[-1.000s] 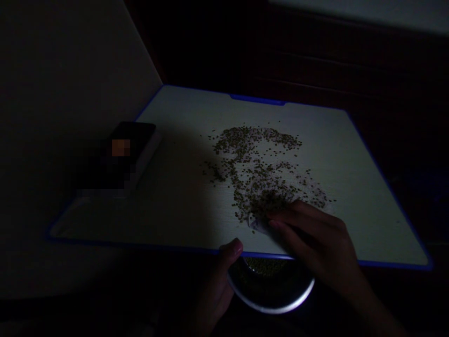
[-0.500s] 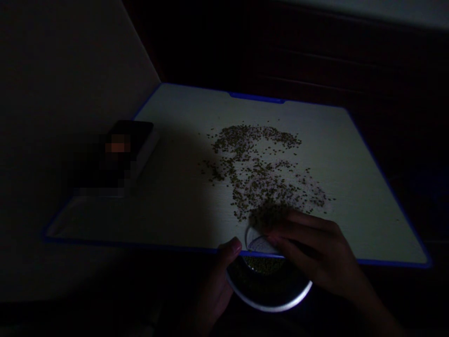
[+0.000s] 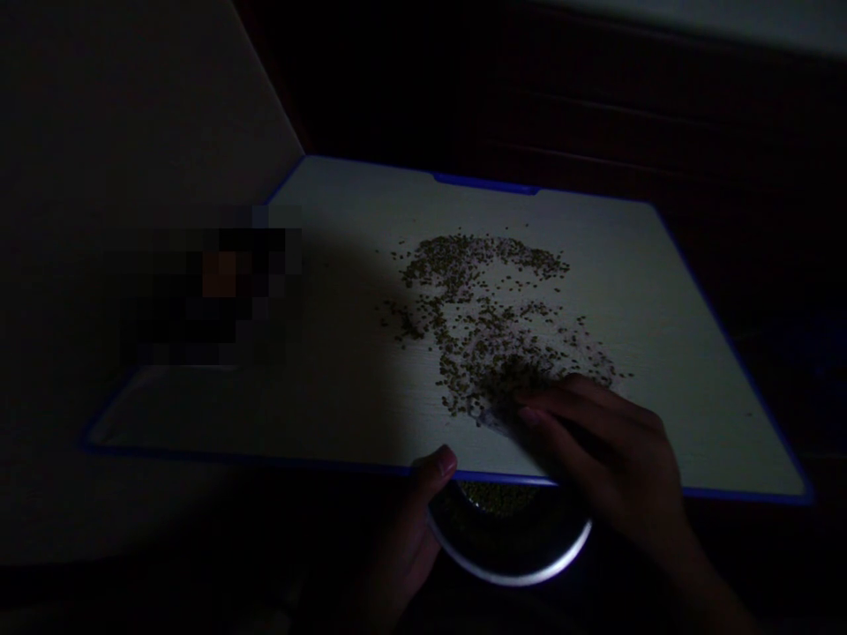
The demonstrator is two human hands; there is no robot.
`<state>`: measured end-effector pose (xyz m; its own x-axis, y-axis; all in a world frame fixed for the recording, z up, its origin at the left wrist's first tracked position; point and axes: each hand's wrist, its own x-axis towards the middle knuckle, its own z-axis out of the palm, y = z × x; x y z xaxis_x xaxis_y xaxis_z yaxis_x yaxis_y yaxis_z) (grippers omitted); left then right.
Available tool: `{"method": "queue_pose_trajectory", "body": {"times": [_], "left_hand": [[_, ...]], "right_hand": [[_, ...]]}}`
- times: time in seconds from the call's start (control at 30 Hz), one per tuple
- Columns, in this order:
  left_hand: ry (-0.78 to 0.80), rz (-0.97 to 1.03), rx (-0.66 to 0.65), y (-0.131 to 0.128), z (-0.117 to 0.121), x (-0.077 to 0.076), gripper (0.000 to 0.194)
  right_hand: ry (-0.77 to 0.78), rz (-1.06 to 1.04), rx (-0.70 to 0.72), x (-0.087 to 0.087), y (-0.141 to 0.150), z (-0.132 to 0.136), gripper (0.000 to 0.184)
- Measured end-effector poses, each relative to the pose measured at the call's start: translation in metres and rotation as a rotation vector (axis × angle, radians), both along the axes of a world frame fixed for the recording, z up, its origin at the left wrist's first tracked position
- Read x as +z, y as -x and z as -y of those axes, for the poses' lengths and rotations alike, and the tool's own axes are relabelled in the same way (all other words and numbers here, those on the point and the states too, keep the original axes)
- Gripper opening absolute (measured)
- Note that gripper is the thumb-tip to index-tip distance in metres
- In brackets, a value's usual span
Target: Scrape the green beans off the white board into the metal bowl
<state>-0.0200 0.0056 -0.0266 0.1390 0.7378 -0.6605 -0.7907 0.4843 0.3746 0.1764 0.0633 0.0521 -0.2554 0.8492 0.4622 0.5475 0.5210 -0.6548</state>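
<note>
The white board (image 3: 344,379) has a blue rim and carries a scattered layer of small greenish seeds or beans (image 3: 483,256). My left hand (image 3: 416,520) grips the board's front edge, thumb on top, its other fingers below and partly hidden. Over the near part of the seeds, my right hand (image 3: 609,450) is closed, fingertips down by the board's surface. A thin, pale curved piece (image 3: 493,422) shows at its fingertips; its kind is unclear in the dim light. Under the front edge sits a round bowl (image 3: 522,578) with a shiny rim, holding more green seeds.
At the left, a dark object (image 3: 198,300) blurred by pixels rests over the board's edge. A pale wall or panel (image 3: 132,115) rises beyond it. Behind the board, dark wood-like surfaces (image 3: 595,123) are barely visible. The scene is very dim.
My right hand has moved away from the front edge, up and slightly right across the seeds, with the pale piece. My left hand and the board stay in place.
</note>
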Motion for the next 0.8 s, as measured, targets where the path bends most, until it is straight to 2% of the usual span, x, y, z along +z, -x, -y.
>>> {"method": "queue_pose_trajectory", "body": {"times": [0.2, 0.33, 0.53, 0.67, 0.8], "left_hand": [[0.005, -0.065, 0.012, 0.0008, -0.0003, -0.0016, 0.028], [0.022, -0.022, -0.013, 0.0001, 0.0003, -0.0026, 0.031], [0.080, -0.046, -0.023, 0.0012, 0.0013, -0.0093, 0.033], [0.030, -0.016, -0.057, 0.0025, 0.0024, -0.0090, 0.042], [0.042, -0.014, -0.075, 0.0027, 0.0028, -0.0057, 0.032]], "right_hand": [[0.008, 0.049, 0.020, -0.0008, 0.0006, -0.0016, 0.014], [0.012, 0.059, 0.073, -0.0020, -0.0007, -0.0021, 0.013], [0.047, 0.036, 0.214, -0.0057, -0.0017, -0.0016, 0.013], [0.056, 0.027, 0.274, -0.0056, -0.0026, -0.0013, 0.016], [0.088, 0.027, 0.287, -0.0021, -0.0038, -0.0004, 0.017]]}}
